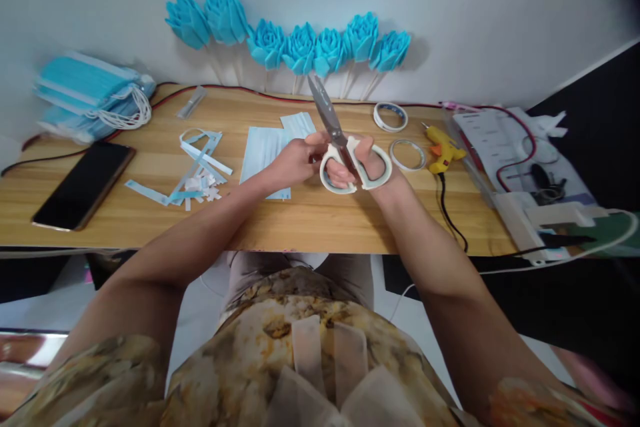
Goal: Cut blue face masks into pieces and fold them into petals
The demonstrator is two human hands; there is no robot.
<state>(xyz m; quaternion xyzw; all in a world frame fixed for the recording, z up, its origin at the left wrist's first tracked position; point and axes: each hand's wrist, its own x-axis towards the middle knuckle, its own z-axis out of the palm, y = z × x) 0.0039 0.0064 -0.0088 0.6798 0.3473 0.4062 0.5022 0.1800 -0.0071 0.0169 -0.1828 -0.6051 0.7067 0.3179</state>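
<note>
1. Right hand (370,163): fingers hooked through the handle loops of the scissors, thumb in one loop, others in the other
2. Scissors with cream-white plastic handles and dark grey metal blades (339,139): one pair, raised over the table in the right hand, points aimed away from the person and a little to the left, tips slightly parted
3. Left hand (296,161): fingers curled, tips just beside the scissors' pivot; whether they hold anything cannot be told
4. Pale blue pleated sheet (260,150): on the table, partly hidden by the left hand and forearm; a smaller pale blue piece (301,123) lies at its far edge
5. Pale blue and white cut strips (205,159): loose heap, left of the sheet, with small white scraps (204,185) at its near side
6. Blue layered flowers on pale sticks (300,48): seven, in a row along the white wall
7. Stack of blue face masks with white ear loops (83,83): far left, behind a black phone (83,183)
8. White tape rings: two, one (391,128) behind the other (409,167), right of the scissors
9. Yellow glue gun with orange trigger (445,152): beside the nearer ring, black cord running toward the table's front edge
10. Light brown wood-grain table (320,233): bears items 4, 5 and 7 to 9
</note>
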